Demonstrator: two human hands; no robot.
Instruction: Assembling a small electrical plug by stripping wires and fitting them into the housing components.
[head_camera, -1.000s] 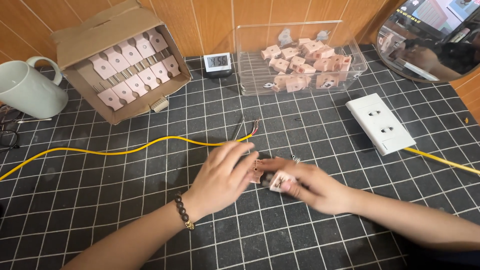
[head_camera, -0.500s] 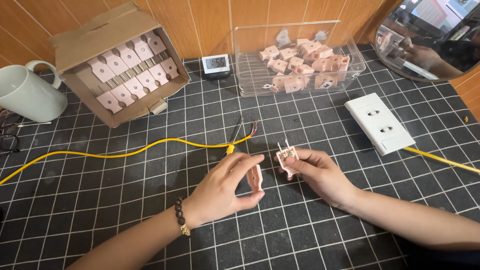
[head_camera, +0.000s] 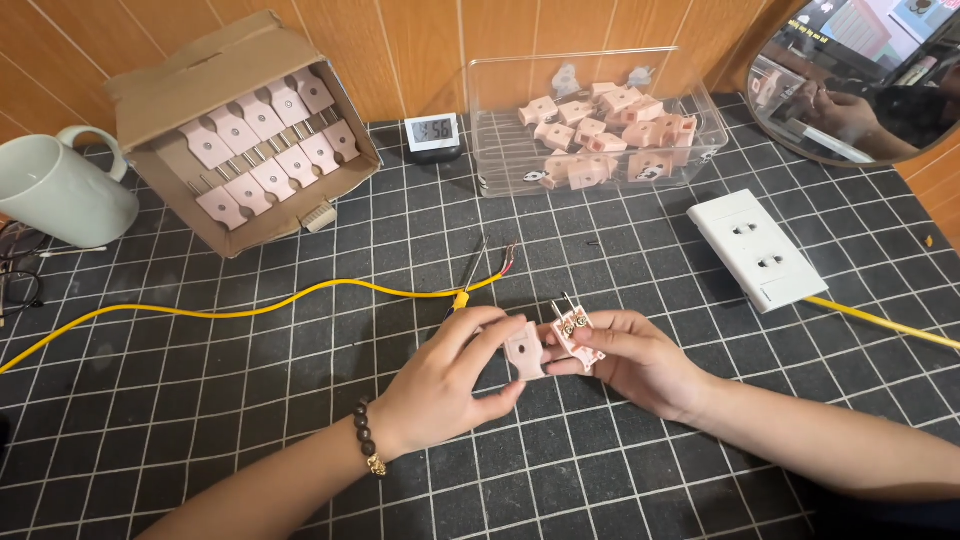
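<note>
At lower centre of the frame, the left hand (head_camera: 445, 375) pinches a pink plug cover (head_camera: 523, 350) between thumb and fingers. Just beside it, the right hand (head_camera: 640, 360) grips the pink plug base (head_camera: 578, 335), its two metal prongs pointing up. A yellow cable (head_camera: 250, 310) with stripped ends lies on the black grid mat (head_camera: 250, 430) above them.

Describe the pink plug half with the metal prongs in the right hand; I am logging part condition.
The pink plastic plug half with two metal prongs is a small flat body, its open inner face turned up to the camera, showing brass-coloured contacts inside. Its two silvery prongs point up and away from the person. The right hand pinches it by fingertips above the black gridded cutting mat. It sits beside the pink cover piece held by the left hand; contact between them is unclear.
</note>
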